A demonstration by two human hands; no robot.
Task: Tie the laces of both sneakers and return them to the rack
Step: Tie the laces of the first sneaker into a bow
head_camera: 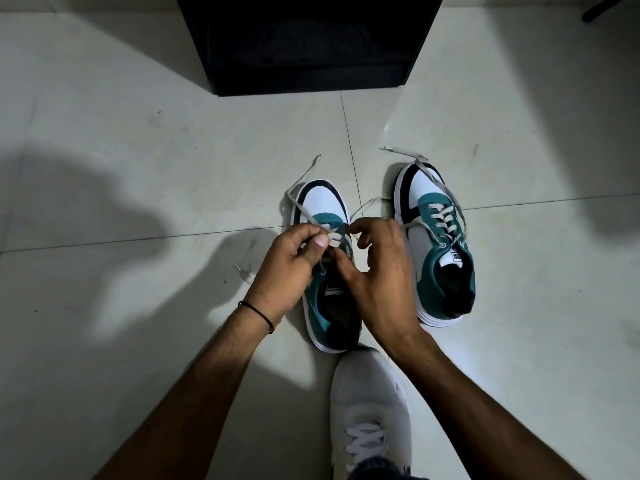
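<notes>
1. The left hand (289, 268) and the right hand (377, 268) met over the left teal, white and black sneaker (327, 271), which stood on the pale glossy tiled floor (173, 168) well in front of the black rack (308, 43).
2. The left hand's thumb and forefinger were pinched on a flat grey lace (303, 206) of that sneaker; the right hand's curled fingertips were closed on the other lace strand (367, 204), which ran off toward the neighbouring shoe.
3. The right teal, white and black sneaker (436, 237) stood just beside the first, farther from the hands, toe toward the rack, its grey laces (446, 216) loose and trailing over the toe onto the tiles.
4. Both sneakers' dark openings looked empty.
5. The rack's interior was too dark to make out.
6. A thin black wrist band (258, 310) circled the left wrist.
7. A white mesh shoe (369, 410) on the person's foot nearly touched the heel of the sneaker being worked on, on the side away from the rack.
</notes>
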